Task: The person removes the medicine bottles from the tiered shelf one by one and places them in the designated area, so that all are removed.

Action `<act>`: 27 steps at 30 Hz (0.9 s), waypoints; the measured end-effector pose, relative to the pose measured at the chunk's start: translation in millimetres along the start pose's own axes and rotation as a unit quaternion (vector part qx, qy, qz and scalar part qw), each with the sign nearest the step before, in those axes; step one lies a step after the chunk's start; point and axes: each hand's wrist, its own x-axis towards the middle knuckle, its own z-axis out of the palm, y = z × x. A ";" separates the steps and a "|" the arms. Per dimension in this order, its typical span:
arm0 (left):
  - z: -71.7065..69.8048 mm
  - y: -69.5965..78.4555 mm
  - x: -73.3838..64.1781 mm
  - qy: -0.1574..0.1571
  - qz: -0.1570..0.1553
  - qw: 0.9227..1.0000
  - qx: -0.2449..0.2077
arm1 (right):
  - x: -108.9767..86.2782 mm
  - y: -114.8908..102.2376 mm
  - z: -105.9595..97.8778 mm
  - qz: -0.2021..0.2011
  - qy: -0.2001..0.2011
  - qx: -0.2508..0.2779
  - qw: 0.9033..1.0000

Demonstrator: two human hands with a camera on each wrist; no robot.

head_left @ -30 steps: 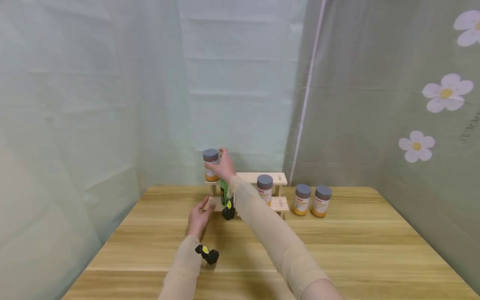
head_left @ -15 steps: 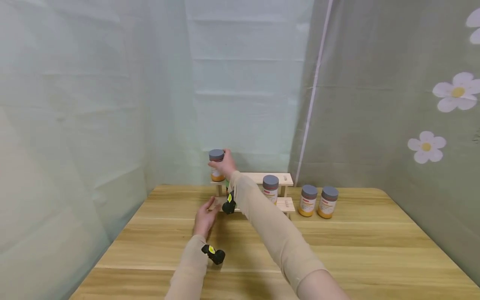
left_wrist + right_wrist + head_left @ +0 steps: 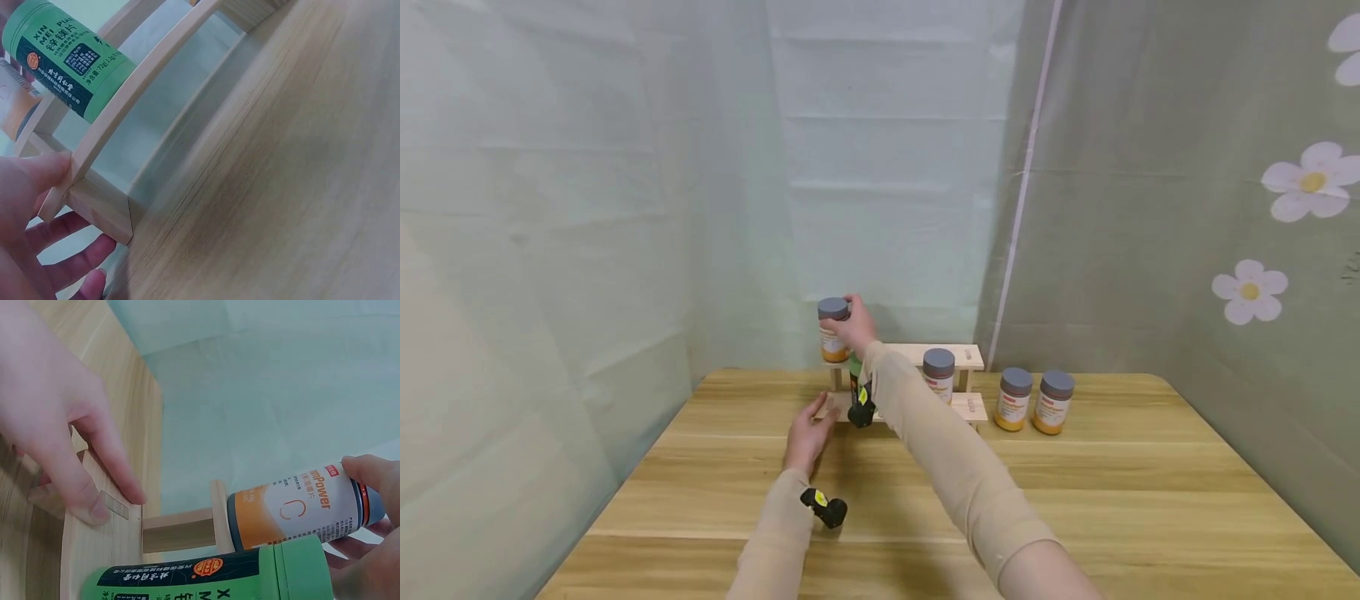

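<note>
My right hand (image 3: pixel 855 328) holds a white-and-orange supplement bottle (image 3: pixel 832 347) with a grey-blue lid, fingers and thumb around its upper part. The bottle stands at the left end of the upper tier of a two-tier wooden rack (image 3: pixel 925 353); in the right wrist view its base meets that tier. My left hand (image 3: pixel 808 435) grips the left end of the lower tier, thumb on top and fingers beneath in the left wrist view. A green bottle (image 3: pixel 69 56) with a dark label stands on the lower tier beside that hand, mostly behind the right wrist in the head view.
Another grey-lidded bottle (image 3: pixel 938 373) is on the lower tier towards the right, partly behind my right forearm. Two matching bottles, one (image 3: pixel 1013 400) left of the other (image 3: pixel 1052 403), stand on the wooden table (image 3: pixel 1112 500) right of the rack. Fabric curtains (image 3: pixel 895 208) hang behind.
The head view has shifted slightly. My right hand stays on the bottle at the upper tier's left end, its wrist turned a little. The left hand keeps its place on the rack.
</note>
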 end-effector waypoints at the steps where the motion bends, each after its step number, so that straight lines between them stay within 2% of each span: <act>1: 0.0 -0.1 0.2 -0.001 -0.001 1.000 0.000 | 0.0 0.3 0.1 -0.001 0.002 -0.002 1.000; 12: -1.4 -0.6 0.4 -0.004 0.000 1.000 0.003 | 0.1 -5.5 -9.3 -0.032 0.002 0.012 0.999; 19: -1.4 2.9 -1.4 -0.016 -0.011 1.000 0.003 | -0.9 -10.5 -30.0 -0.048 -0.006 0.040 0.998; 27: -3.5 0.5 1.6 -0.025 -0.021 0.999 0.008 | -5.4 -17.2 -57.2 -0.056 -0.013 0.033 0.998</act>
